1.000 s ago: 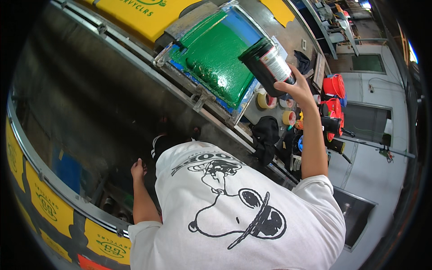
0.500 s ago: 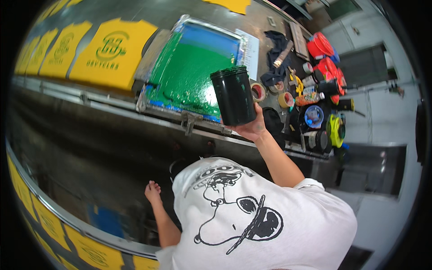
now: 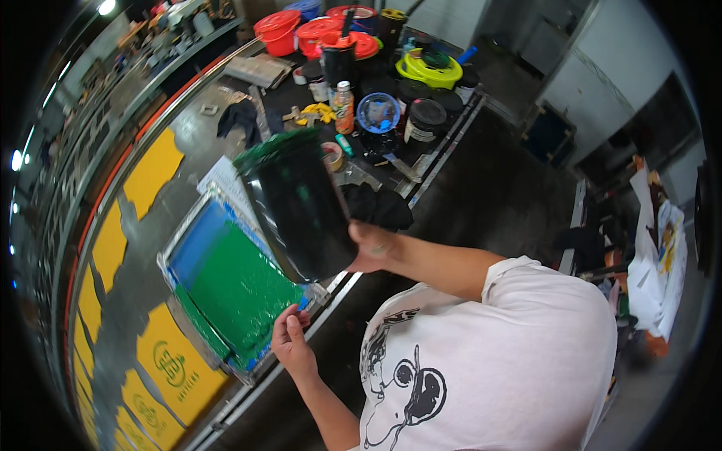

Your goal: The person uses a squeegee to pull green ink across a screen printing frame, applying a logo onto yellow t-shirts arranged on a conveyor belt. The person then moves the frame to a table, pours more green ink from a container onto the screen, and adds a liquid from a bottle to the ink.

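My right hand (image 3: 371,248) is wrapped round a large black plastic tub (image 3: 297,214), its fingers largely hidden behind it. Green ink smears the tub's rim, and it tilts to the left; its inside does not show. To the tub's left lies a screen-printing frame (image 3: 173,274) with silver, taped edges. Wet green ink (image 3: 239,286) covers most of its blue mesh. At the frame's near right edge is my left hand (image 3: 295,344), fingers loosely bent, thumb apart and no object visible in it. Whether its fingertips touch the frame I cannot tell.
Yellow printed fabric pieces (image 3: 177,368) lie along the table at left. Beyond the tub stand a drink bottle (image 3: 344,109), a blue-rimmed bowl (image 3: 378,113), black jars (image 3: 426,120), a lime-green container (image 3: 429,69) and red buckets (image 3: 278,31). A tape roll (image 3: 332,155) sits behind the tub.
The view has swung right, toward the cluttered table end. The tub, still in my right hand, appears nearer and more tilted. My left hand has risen from my side to the frame's near edge.
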`<action>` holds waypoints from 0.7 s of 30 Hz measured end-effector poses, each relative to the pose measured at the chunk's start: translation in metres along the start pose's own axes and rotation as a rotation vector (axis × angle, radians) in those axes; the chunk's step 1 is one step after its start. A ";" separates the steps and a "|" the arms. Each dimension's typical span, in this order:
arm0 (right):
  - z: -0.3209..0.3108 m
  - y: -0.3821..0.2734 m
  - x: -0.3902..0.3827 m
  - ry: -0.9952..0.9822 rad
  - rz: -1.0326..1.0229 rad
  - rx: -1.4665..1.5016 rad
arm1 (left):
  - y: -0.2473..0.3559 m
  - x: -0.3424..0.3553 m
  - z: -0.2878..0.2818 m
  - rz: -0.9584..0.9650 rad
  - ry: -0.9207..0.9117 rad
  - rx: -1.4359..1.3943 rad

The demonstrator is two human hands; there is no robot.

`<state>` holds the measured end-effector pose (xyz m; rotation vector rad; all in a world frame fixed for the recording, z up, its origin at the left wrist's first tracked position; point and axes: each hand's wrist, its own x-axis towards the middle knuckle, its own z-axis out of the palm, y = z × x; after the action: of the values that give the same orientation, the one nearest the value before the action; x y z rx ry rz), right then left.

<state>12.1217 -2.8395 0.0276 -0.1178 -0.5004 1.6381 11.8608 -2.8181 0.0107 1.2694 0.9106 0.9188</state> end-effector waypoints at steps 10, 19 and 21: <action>-0.068 -0.260 -0.104 0.282 -0.650 -0.451 | -0.060 0.032 0.134 -0.244 0.054 -0.134; -0.181 -0.428 -0.044 0.669 -0.636 -1.177 | -0.045 0.035 0.220 -0.306 0.345 -0.046; -0.215 -0.443 -0.002 0.715 -0.667 -1.389 | -0.048 0.022 0.218 -0.307 0.422 -0.016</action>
<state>12.6080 -2.7663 0.0051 -1.3423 -0.8922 0.2971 12.0742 -2.8811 -0.0209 0.8993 1.3834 0.9594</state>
